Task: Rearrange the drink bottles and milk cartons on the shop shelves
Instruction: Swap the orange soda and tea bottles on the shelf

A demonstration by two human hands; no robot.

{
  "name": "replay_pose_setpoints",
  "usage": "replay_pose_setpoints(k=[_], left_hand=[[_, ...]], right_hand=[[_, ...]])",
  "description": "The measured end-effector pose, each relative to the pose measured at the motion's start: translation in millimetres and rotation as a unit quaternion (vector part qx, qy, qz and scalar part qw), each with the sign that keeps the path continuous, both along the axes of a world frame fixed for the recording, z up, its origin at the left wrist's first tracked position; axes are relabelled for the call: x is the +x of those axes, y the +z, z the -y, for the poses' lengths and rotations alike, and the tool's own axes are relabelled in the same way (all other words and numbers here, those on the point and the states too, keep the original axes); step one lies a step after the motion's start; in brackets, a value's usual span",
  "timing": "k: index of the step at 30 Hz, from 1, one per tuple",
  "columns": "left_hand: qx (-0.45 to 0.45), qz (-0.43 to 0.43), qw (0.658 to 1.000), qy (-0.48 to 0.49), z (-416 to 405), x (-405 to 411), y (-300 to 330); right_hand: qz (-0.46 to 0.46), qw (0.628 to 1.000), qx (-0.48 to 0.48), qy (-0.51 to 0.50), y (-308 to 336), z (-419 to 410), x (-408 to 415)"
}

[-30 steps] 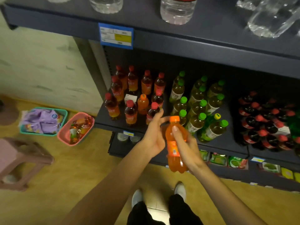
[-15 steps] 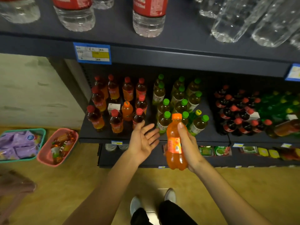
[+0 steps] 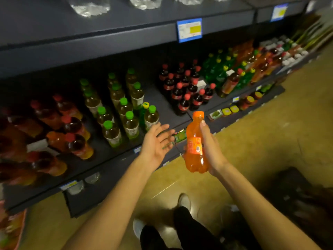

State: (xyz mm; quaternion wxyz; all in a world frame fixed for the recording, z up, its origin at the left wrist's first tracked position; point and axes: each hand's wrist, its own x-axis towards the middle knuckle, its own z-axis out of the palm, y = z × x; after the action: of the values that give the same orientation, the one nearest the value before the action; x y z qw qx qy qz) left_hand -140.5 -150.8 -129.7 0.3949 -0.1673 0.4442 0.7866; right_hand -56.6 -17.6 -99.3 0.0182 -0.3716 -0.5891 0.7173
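Observation:
My right hand (image 3: 211, 148) grips a small orange soda bottle (image 3: 195, 143) with an orange cap, upright, in front of the shelf edge. My left hand (image 3: 155, 141) hovers just left of it, palm open and fingers spread, holding nothing. On the dark middle shelf (image 3: 162, 107) stand red-capped tea bottles (image 3: 72, 127) at the left, green-capped tea bottles (image 3: 124, 112) in the middle, dark cola bottles (image 3: 183, 91) further right, then green soda bottles (image 3: 221, 69) and orange ones toward the far right.
Clear water bottles (image 3: 90, 6) stand on the top shelf above a blue price tag (image 3: 189, 29). A lower shelf holds small packets (image 3: 226, 111). A pink basket (image 3: 12, 230) sits on the yellow floor at the left; a dark object (image 3: 297, 201) lies at the right. My feet are below.
The view has swung right along the shelf, showing cola and green soda bottles. My left hand has let go of the orange bottle and opened; my right hand keeps holding it.

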Motion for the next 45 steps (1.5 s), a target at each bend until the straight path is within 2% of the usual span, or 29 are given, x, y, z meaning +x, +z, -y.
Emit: replay_pose_setpoints(k=[7,17,22,33,37,45], left_hand=[[-0.033,-0.015,0.997,-0.064,-91.2,12.8,5.2],[-0.052,0.012,0.988,-0.145,-304.3,41.3,-11.9],[-0.054,0.015,0.981,-0.185,-383.8,51.8,-18.1],[-0.080,-0.001,0.972,-0.220,-526.8,-37.0,-56.2],[-0.072,0.031,0.972,-0.223,-595.5,-68.6,-51.7],[-0.068,0.031,0.972,-0.222,-710.9,-131.4,-45.2]], right_hand=[[-0.007,0.997,-0.021,-0.071,-6.7,-104.0,35.8],[0.004,0.988,-0.018,-0.156,-4.3,-303.7,95.1],[0.000,0.984,-0.018,-0.180,-10.8,-378.7,107.0],[0.023,0.981,-0.052,-0.186,-35.9,-520.6,27.6],[0.030,0.982,-0.041,-0.183,-31.5,-585.1,-14.4],[0.030,0.980,-0.043,-0.190,-34.5,-702.8,-75.0]])
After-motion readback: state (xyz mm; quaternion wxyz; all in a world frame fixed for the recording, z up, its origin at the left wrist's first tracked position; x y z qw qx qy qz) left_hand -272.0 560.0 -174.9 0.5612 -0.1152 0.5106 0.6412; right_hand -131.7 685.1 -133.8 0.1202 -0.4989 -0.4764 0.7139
